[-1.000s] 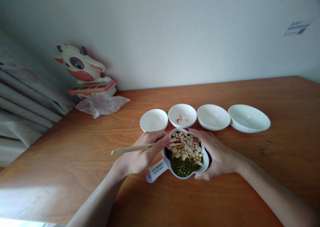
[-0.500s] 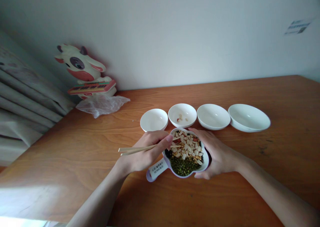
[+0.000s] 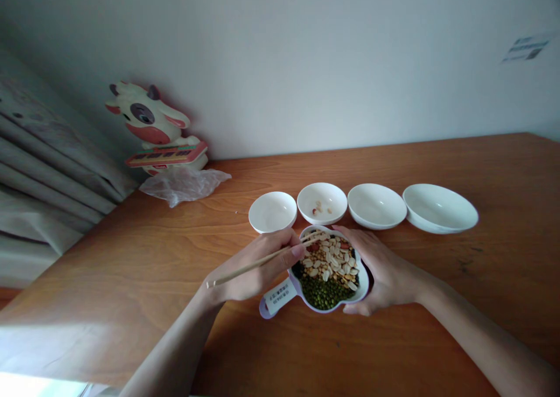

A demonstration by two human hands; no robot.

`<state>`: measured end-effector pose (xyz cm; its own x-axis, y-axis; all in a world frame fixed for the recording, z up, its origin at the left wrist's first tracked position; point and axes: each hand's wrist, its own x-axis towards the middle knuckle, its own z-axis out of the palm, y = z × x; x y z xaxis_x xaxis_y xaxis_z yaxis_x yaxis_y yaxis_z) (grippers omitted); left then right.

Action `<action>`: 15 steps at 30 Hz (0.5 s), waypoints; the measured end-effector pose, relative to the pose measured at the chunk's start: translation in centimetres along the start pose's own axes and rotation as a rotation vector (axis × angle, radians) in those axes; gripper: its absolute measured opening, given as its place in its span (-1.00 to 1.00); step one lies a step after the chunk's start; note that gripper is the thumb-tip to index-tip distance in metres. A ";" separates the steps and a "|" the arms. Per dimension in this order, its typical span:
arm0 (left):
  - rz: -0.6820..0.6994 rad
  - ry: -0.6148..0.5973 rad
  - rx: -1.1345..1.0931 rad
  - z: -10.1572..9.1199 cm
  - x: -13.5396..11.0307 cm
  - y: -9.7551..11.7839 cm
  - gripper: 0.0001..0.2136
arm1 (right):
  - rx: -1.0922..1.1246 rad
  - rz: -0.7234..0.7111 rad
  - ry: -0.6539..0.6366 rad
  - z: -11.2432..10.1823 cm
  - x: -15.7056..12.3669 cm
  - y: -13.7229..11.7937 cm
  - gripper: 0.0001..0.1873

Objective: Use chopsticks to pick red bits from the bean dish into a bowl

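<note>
My left hand (image 3: 262, 263) is closed on a pair of wooden chopsticks (image 3: 245, 270), whose tips reach over the far part of a white and lavender handled bowl (image 3: 280, 297). Inside it lie peanut halves (image 3: 335, 257), yellow beans, dark beans and green mung beans (image 3: 324, 295). Whether the tips pinch a peanut cannot be made out. My right hand (image 3: 380, 269) grips the bowl's right side. Just beyond is a white bowl holding a few peanut pieces (image 3: 322, 207).
Three more white bowls (image 3: 272, 211) share the row, two of them on the right (image 3: 377, 206) (image 3: 440, 208). A toy cow with a keyboard (image 3: 160, 132) stands at the back left, a crumpled clear plastic bag (image 3: 186, 184) before it. Curtains (image 3: 48, 181) hang at the left.
The chopstick tips have come together and shifted toward the bowl's far edge; they were spread apart over the peanuts. My right hand still grips the bowl. The view has shifted slightly.
</note>
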<state>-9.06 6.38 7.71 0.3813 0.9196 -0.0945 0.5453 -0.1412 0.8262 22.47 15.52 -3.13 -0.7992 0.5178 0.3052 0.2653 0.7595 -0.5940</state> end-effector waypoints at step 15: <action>0.043 0.083 0.043 0.6 -0.3 0.0 -0.57 | -0.002 -0.027 0.021 0.1 0.1 0.0 0.61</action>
<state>-8.74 5.87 7.35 0.3428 0.9393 -0.0111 0.5619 -0.1956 0.8037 22.38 15.51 -3.15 -0.7943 0.5056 0.3369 0.2450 0.7739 -0.5840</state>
